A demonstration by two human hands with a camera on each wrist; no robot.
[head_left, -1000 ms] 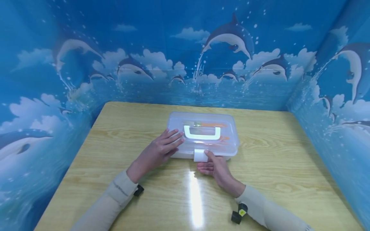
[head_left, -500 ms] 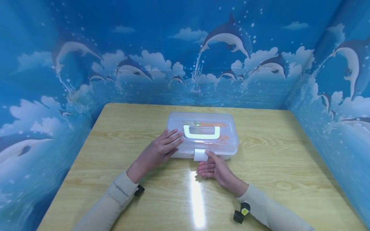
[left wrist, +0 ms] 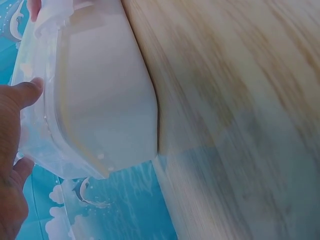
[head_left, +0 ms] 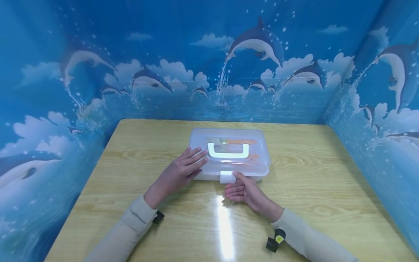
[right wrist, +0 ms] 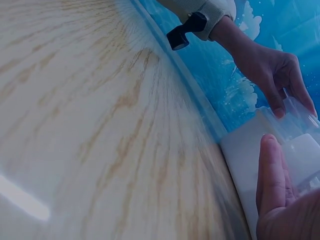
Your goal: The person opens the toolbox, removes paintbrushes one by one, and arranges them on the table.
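Observation:
A clear plastic box [head_left: 258, 163] with a translucent lid, a white carry handle [head_left: 228, 155] and a white front latch [head_left: 227, 177] stands on the table, lid down. Inside, orange shapes [head_left: 254, 157] show blurred through the lid. My left hand [head_left: 180, 168] rests on the lid's left side, fingers spread, thumb [left wrist: 31, 91] at the front edge. At the latch's right edge lies the thumb of my right hand [head_left: 250, 193]. Its fingers [right wrist: 272, 175] extend straight in front of the box's white lower part [left wrist: 110, 95].
The wood-grain table [head_left: 314, 203] carries the box near its far middle. A blue dolphin-print curtain [head_left: 183, 54] surrounds the back and sides. Black wrist devices sit on both sleeves, such as the right one [head_left: 276, 240]. A bright light reflection crosses the tabletop.
Both hands keep their places on the box. The right wrist has shifted slightly right and down while its thumb stays at the latch. The lid remains down.

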